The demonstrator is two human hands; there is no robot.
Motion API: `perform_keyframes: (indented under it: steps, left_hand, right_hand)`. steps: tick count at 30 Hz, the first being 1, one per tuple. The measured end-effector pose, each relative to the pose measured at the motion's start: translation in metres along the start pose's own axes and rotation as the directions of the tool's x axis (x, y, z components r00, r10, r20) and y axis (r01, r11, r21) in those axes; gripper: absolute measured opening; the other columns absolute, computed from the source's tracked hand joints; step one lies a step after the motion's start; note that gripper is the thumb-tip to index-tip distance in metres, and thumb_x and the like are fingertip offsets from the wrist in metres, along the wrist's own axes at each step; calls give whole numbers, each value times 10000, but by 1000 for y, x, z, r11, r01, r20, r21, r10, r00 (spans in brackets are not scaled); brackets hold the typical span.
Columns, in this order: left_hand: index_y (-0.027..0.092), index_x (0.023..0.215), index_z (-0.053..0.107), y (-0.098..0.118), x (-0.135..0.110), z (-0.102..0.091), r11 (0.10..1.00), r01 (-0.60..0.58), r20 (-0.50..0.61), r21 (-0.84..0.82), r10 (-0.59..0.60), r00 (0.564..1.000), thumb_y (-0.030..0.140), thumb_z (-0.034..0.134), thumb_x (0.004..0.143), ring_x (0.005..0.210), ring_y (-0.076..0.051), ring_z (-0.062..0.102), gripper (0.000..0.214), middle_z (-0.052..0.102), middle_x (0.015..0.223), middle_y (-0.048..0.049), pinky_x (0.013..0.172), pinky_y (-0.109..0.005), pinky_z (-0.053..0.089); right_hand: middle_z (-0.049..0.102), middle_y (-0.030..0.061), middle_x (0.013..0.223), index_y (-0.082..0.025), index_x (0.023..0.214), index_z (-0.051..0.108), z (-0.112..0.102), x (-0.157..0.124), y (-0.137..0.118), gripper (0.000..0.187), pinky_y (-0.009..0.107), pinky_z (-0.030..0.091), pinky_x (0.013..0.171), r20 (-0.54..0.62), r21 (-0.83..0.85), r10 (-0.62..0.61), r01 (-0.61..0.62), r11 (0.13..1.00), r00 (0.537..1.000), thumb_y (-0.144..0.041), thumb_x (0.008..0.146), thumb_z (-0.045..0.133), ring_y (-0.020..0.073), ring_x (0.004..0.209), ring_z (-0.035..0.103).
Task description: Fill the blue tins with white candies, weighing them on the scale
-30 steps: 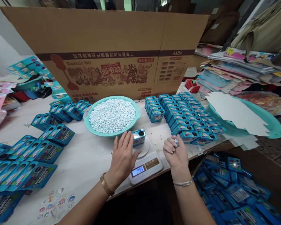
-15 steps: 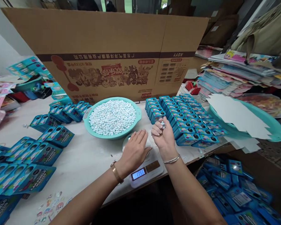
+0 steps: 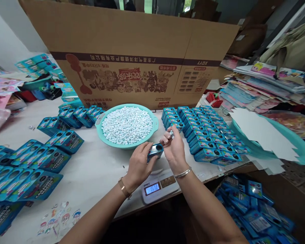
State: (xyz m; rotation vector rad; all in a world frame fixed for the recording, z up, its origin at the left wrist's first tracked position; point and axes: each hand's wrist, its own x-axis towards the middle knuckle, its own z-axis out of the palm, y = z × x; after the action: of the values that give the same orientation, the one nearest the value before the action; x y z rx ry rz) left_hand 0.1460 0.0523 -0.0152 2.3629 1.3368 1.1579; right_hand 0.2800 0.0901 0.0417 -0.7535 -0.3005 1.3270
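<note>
My left hand (image 3: 139,162) is closed around a small blue candy box (image 3: 155,151), tilted above the pan of a white digital scale (image 3: 157,189). The scale's lit display shows digits. Beside the box, my right hand (image 3: 175,145) is turned palm up, its fingers curled over a few pale candies (image 3: 171,134). Just beyond both hands stands a turquoise basin (image 3: 98,131) heaped with pale blue and white candies (image 3: 127,125). Rows of blue boxes (image 3: 205,135) stand close to the right of my right hand.
More blue boxes (image 3: 38,166) stand on the left of the table. A large cardboard carton (image 3: 132,44) rises behind the basin. White card sheets (image 3: 264,132) lie over a turquoise tub at right. Below the table edge, a carton holds loose blue boxes (image 3: 256,206). Stickers (image 3: 58,218) lie front left.
My left hand, earlier flat over the scale pan, now grips a blue box and has raised it. My right hand stays curled round candies. The display reading has dropped, and the view has shifted slightly.
</note>
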Motion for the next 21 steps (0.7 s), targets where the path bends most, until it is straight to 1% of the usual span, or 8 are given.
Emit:
perform_keyframes:
  steps: [3,8,13,16,18,21]
  left_hand:
    - [193,1238,575,0,2,4,997,32,19,-64,-31,999,248,583,905,1069,-250,633,337,652,1164,-112,945,-427,541]
    - [182,1218,585,2,5,6,996,27,-6,-82,-27,1000,231,589,897,1078,-249,627,325,651,1163,-116,952,-427,538]
    - [196,1238,588,4,7,5,997,18,-7,-76,-18,1000,251,575,907,1096,-249,624,335,642,1184,-115,947,-424,540]
    - [200,1244,589,3,7,4,997,17,-1,-74,-17,1000,259,575,911,1099,-252,622,339,640,1193,-117,950,-427,537]
    - [200,1252,586,2,6,4,998,16,-3,-68,-16,1000,261,579,907,1108,-256,619,350,640,1196,-117,959,-432,533]
    - [195,1254,585,0,5,2,999,19,-24,-50,-20,1000,272,582,903,1118,-260,614,359,641,1197,-119,969,-436,530]
  right_hand:
    - [338,-111,515,-204,698,499,1,-3,1,379,177,429,487,14,-59,-40,41,997,999,-510,803,697,47,422,350]
    - [345,-106,507,-203,678,506,3,-6,2,369,186,435,506,18,-97,-79,81,992,997,-492,815,689,52,431,344]
    - [363,-109,513,-206,681,492,4,-8,3,344,201,450,520,38,-92,-81,84,992,996,-451,822,687,47,411,339]
    - [359,-114,512,-208,701,493,3,-7,1,336,206,465,529,27,-67,-64,66,996,998,-446,812,702,48,411,346]
    - [344,-119,505,-212,713,481,1,-5,-3,338,189,432,485,24,-40,-40,41,998,999,-449,822,695,45,401,326]
    - [315,-124,491,-219,718,455,-1,-2,-8,362,161,334,395,33,7,-17,17,1000,999,-481,836,676,42,378,281]
